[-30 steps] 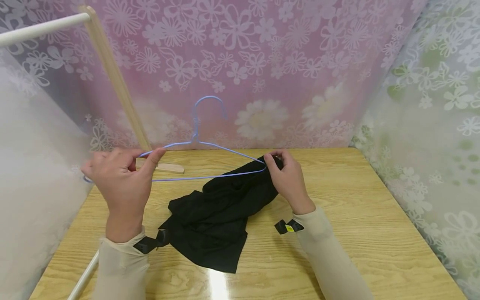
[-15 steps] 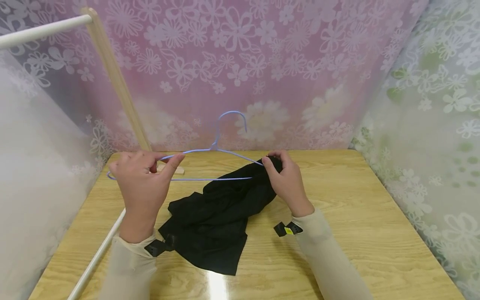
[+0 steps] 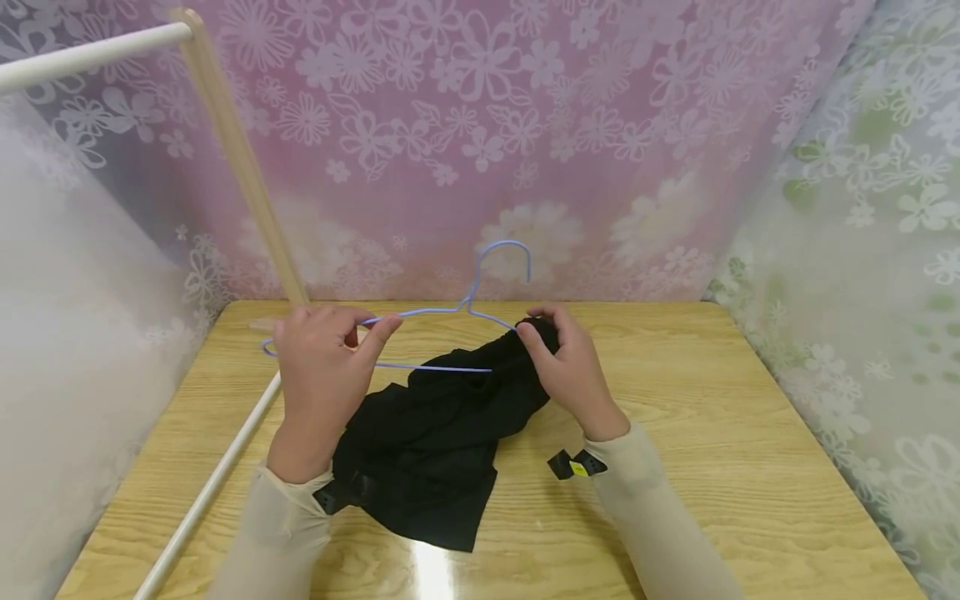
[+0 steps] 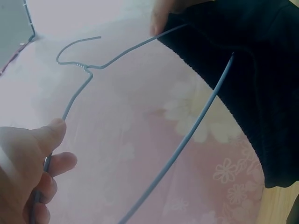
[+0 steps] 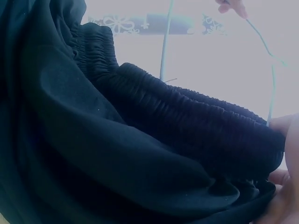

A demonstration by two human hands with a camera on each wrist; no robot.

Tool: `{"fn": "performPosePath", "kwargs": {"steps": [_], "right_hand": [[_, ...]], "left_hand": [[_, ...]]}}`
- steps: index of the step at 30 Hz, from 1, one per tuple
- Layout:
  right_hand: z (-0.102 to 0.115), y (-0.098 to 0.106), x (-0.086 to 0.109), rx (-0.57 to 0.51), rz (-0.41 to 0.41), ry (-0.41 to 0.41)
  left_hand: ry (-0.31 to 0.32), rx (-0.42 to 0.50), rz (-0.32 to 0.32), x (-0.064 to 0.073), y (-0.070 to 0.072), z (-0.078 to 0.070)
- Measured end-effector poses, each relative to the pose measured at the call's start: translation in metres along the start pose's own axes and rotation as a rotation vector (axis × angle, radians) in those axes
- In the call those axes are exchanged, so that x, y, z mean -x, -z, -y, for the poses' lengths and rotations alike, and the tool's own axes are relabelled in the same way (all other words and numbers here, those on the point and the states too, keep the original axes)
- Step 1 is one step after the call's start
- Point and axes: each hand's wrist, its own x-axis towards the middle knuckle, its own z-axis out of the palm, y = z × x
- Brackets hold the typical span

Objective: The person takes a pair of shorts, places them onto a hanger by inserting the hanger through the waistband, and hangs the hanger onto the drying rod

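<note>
A light blue wire hanger point(image 3: 431, 311) is held up over the table, hook upward. My left hand point(image 3: 324, 379) grips its left arm between thumb and fingers. My right hand point(image 3: 576, 375) pinches the edge of a black garment point(image 3: 442, 446) with a gathered elastic waistband point(image 5: 196, 123). The hanger's right end is inside the waistband opening and hidden by the cloth, as the left wrist view also shows. There, a right fingertip point(image 4: 160, 21) lies close to the hanger's upper wire. The garment's lower part spreads over the table.
A rack with a white rail point(image 3: 97, 57) and a wooden post point(image 3: 243, 167) stands on the left. Its lower white bar point(image 3: 213, 487) runs along the left of the wooden table point(image 3: 697, 467). Flower-patterned curtains point(image 3: 420, 125) enclose the back and sides.
My left hand has moved right and slightly down with the hanger. The hanger's right end has gone from in front of the waistband into it. My right hand has stayed nearly in place.
</note>
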Motion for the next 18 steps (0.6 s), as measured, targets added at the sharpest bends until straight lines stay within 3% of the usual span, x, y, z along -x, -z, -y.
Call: {"fn": "performPosePath", "kwargs": {"steps": [9,15,18], "right_hand": [[0.008,0.001,0.002,-0.032,0.086,0.060],[0.011,0.000,0.007,-0.136,0.191,0.152],[0.012,-0.002,0.008,-0.129,0.187,0.164]], "left_hand": [[-0.009,-0.018,0.023,0.000,-0.002,-0.002],[-0.005,-0.017,0.012,0.001,-0.002,-0.001],[-0.007,-0.014,0.018,0.001,-0.002,-0.003]]}}
